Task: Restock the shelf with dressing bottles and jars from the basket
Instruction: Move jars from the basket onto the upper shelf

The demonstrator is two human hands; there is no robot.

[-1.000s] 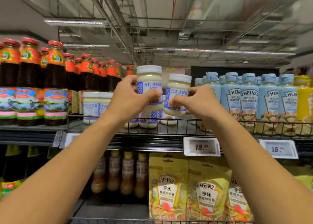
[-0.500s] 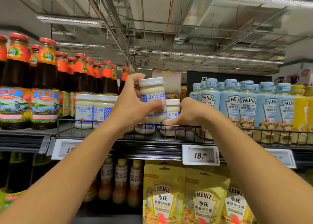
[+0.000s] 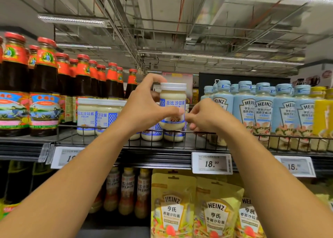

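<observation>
The left hand (image 3: 144,111) has the jar (image 3: 173,100) gripped in the air. Its thumb (image 3: 171,112) lies across the label front, and the other fingers (image 3: 155,78) arch round the far side up by the white lid. So the jar sits inside the curl of those fingers, upright, with its base above the wire rail (image 3: 72,127) of the shelf (image 3: 162,158).

To my eye the step is setting this jar down among its kind. To do it well, I'd carry the base clear over the rail before lowering, keep the jar upright, and turn the label forward. The thumb should let go only once the base is flat on the shelf. The grip is one-handed and high on a smooth jar, so a slow descent would be wise.

The right hand (image 3: 209,117) is just beside the jar, to the right of the left thumb and nearly touching it. Its fingers are curled down by the rail, and I can't make out whether they hold anything.

Beyond the fingers, more of the same jars (image 3: 152,136) stand right beneath and behind the held one. Others (image 3: 87,117) are lined up to the left. Any open spot looks to be behind the right hand, before the Heinz bottles (image 3: 263,111). The basket isn't in sight.
</observation>
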